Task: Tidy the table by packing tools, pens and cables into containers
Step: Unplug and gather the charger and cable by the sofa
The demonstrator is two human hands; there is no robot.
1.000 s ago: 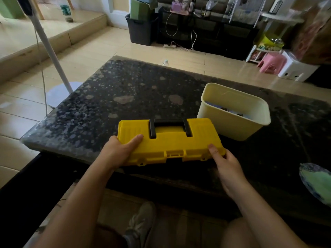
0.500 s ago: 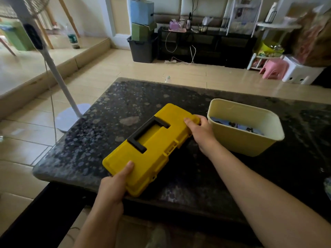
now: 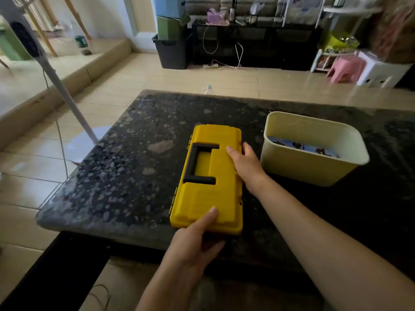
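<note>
Left grip (image 3: pixel 193 250), right grip (image 3: pixel 247 164) clasp yellow toolbox (image 3: pixel 224 194).

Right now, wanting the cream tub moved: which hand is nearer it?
Right. The right hand holds the toolbox just left of the cream tub; the left hand grips its near end.

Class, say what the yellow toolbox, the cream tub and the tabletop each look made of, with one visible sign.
Yellow toolbox: likely moulded plastic, matte, stepped ridges. Cream tub: probably smooth plastic, thin rolled rim. Tabletop: seems polished granite or similar stone, dark with pale speckles and sheen.
</note>
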